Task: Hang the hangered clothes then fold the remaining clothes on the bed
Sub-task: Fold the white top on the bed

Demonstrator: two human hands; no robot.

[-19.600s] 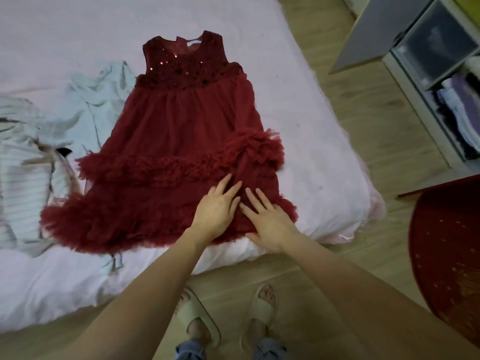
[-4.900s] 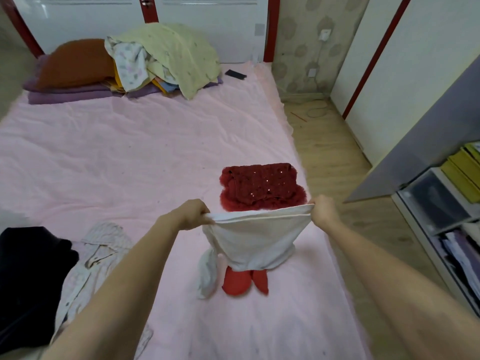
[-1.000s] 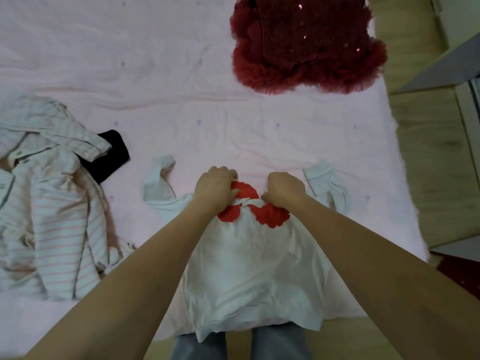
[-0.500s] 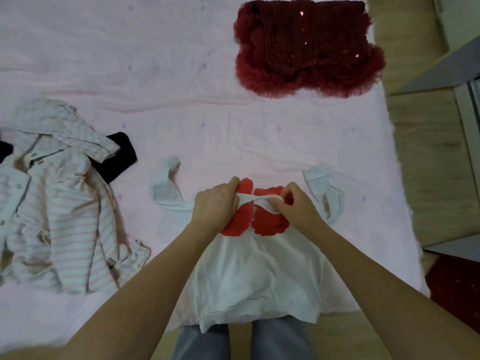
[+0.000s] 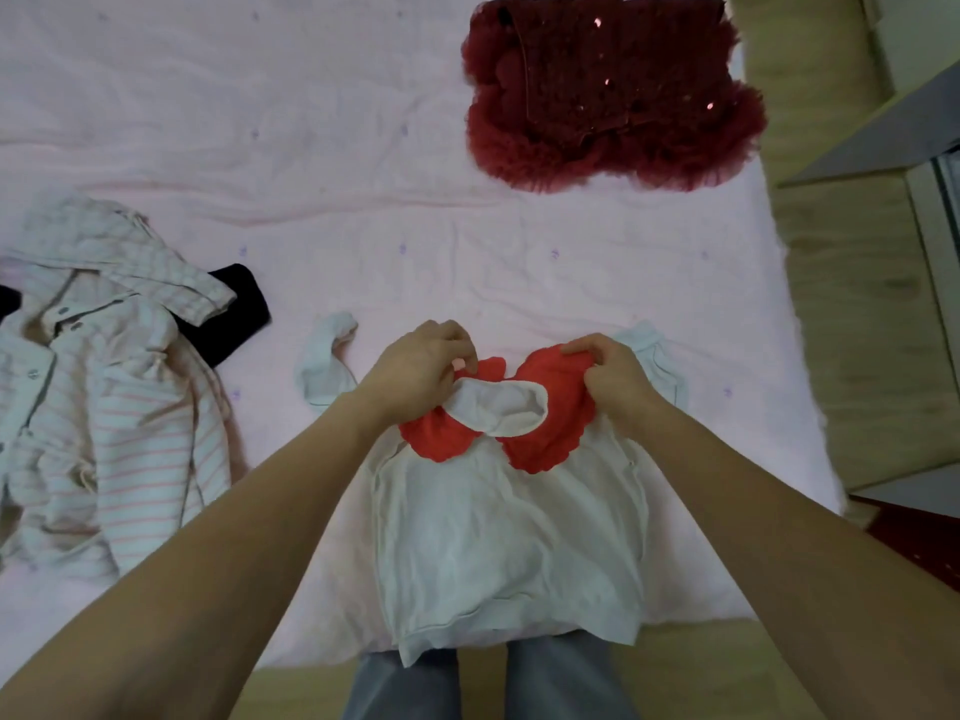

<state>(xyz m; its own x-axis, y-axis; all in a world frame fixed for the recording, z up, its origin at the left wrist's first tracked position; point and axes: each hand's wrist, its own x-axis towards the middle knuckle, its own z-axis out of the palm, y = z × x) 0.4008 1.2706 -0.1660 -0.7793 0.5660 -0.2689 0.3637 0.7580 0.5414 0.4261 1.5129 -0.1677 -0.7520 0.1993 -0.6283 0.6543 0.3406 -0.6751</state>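
Left hand (image 5: 421, 363) & right hand (image 5: 613, 374) each pinch red collar (image 5: 550, 433) of white top (image 5: 509, 537), flat on bed (image 5: 363, 200).

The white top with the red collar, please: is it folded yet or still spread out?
Spread out. The white top lies flat, hem over the bed edge, sleeves out sideways; both hands pinch its red collar.

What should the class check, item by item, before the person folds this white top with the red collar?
1. White top lies flat on the bed: mostly ok; hem overhangs the edge.
2. Red collar spread flat: not ok; left hand and right hand grip it.
3. Sleeves spread out: cannot tell.
4. Folded dark red dress lies apart: ok.
5. Striped garment lies apart: ok.
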